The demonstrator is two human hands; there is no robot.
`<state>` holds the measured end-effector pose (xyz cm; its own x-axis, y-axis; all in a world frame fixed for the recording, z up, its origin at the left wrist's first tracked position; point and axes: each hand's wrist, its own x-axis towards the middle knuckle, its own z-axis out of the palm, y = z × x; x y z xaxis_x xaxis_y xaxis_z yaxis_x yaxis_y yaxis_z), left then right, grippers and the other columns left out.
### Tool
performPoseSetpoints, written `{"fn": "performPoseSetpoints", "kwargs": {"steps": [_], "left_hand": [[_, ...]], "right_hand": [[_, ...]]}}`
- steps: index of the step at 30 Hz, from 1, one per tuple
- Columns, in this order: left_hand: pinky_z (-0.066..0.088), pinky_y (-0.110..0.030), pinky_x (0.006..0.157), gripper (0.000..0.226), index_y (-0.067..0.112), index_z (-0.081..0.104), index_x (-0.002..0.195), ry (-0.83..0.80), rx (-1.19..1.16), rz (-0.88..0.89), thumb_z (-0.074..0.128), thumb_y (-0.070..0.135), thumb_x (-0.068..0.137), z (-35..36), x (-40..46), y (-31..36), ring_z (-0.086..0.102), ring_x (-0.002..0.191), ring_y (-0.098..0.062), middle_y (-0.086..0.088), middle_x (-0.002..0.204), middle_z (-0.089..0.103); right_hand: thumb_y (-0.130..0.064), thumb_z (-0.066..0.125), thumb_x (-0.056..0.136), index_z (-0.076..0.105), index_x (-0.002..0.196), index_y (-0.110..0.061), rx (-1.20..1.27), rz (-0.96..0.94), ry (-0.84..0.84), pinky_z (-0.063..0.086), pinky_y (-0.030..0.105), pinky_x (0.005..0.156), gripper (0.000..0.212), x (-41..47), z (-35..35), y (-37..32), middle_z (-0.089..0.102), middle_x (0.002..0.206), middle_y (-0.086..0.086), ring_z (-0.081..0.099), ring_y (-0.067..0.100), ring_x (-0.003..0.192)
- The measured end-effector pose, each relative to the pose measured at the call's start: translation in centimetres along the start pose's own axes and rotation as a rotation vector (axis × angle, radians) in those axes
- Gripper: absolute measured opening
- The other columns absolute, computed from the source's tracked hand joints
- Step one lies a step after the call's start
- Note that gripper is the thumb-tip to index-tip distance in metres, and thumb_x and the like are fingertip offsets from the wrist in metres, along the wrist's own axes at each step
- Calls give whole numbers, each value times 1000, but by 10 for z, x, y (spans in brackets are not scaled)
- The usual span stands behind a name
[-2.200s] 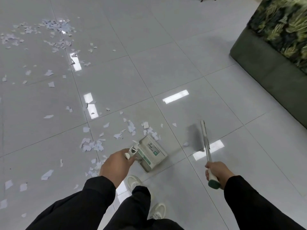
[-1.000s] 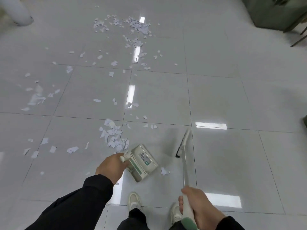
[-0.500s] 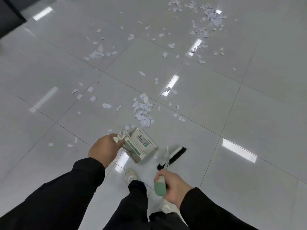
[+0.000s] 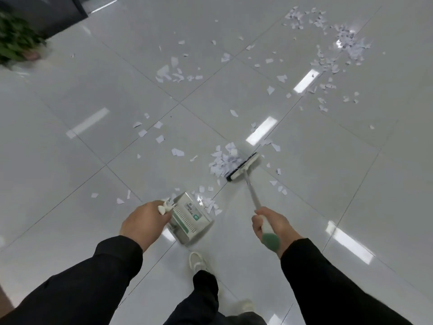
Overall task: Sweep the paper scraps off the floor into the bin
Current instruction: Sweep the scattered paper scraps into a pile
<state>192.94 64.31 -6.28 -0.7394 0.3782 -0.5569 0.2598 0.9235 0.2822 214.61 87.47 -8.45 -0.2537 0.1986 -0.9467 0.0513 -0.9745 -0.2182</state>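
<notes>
My left hand (image 4: 143,224) grips the handle of a white and green dustpan (image 4: 191,218) that stands on the glossy tiled floor just in front of my feet. My right hand (image 4: 273,225) grips the green-tipped handle of a broom, whose head (image 4: 243,166) rests on the floor beyond the dustpan. A small heap of paper scraps (image 4: 222,161) lies right against the broom head's left side. A few scraps (image 4: 207,200) lie at the dustpan's far edge. More scraps are scattered further out, with a dense patch (image 4: 344,43) at the far right. No bin is in view.
A potted plant (image 4: 16,41) stands at the far left beside a dark wall or cabinet base (image 4: 54,15). My white shoe (image 4: 196,261) is just behind the dustpan. Ceiling lights glare off the tiles.
The view has swung left. The broom head has moved from beside the dustpan out to the far side of the scrap heap. The dustpan stays in my left hand.
</notes>
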Motion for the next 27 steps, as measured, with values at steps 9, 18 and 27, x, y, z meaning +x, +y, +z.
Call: {"fn": "performPoseSetpoints", "kwargs": {"steps": [9,18,27], "left_hand": [[49,-31,67,22,29,66,85,-36,-75,46,57,46,96,-21,53,38,63,73,-17,7,73,65],[51,-31,68,20,38,64,86,-3,-168,11,58,55,95,-21,77,71,64,73,-15,9,69,65],[46,-30,60,26,38,68,91,57,-199,-169,55,60,96,-29,98,130,60,67,-14,7,67,64]], "right_hand": [[-4,58,93,51,104,-1,-124,-114,178,47,21,37,14,-45,-34,-36,52,64,11,46,16,42],[2,56,93,53,89,-2,-192,-19,286,47,21,34,6,27,-38,-119,56,61,13,55,15,35],[2,58,93,58,90,-7,-325,63,49,51,20,42,9,123,103,-224,58,78,10,58,18,58]]}}
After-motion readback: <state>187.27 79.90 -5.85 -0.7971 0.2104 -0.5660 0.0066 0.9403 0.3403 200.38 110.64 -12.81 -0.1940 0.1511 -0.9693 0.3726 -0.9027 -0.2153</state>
